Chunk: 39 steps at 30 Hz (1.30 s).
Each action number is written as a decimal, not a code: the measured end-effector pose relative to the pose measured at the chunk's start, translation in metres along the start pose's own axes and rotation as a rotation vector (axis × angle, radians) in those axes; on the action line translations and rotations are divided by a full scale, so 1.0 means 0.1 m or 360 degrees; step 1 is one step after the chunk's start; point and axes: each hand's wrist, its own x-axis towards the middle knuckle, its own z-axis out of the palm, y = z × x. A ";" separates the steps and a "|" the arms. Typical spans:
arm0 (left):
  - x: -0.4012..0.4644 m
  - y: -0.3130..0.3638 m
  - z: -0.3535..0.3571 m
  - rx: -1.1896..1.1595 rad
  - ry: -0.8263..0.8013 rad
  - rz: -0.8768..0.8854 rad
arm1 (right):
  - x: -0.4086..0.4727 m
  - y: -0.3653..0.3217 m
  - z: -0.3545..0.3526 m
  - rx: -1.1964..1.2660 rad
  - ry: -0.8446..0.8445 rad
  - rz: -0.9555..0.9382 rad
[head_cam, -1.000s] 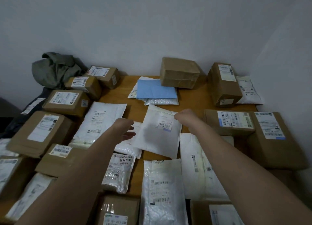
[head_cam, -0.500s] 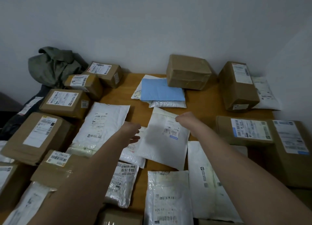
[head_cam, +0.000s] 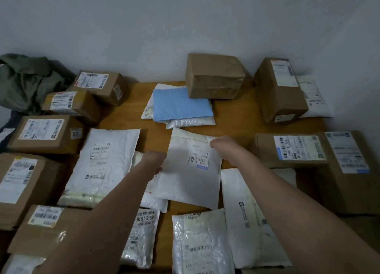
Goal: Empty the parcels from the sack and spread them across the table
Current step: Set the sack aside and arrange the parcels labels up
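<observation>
A white padded mailer (head_cam: 191, 171) with a barcode label lies tilted in the middle of the wooden table (head_cam: 232, 117). My right hand (head_cam: 223, 145) pinches its top right edge. My left hand (head_cam: 155, 160) grips its left edge. The grey-green sack (head_cam: 26, 82) lies crumpled at the far left by the wall. Several brown boxes and white mailers lie spread around the table.
Brown boxes line the left side (head_cam: 43, 133) and right side (head_cam: 291, 148). A blue envelope (head_cam: 181, 104) lies on white mailers at the back, next to a plain brown box (head_cam: 213, 75). White walls close the back and the right. Bare wood shows at the back centre.
My left hand has moved right and taken hold of the white mailer's left edge. The view has shifted closer to the table.
</observation>
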 end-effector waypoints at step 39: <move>0.76 1.96 0.59 -0.0158 -0.0421 0.0756 | 1.35 -0.82 -1.06 0.0925 0.0322 -0.0295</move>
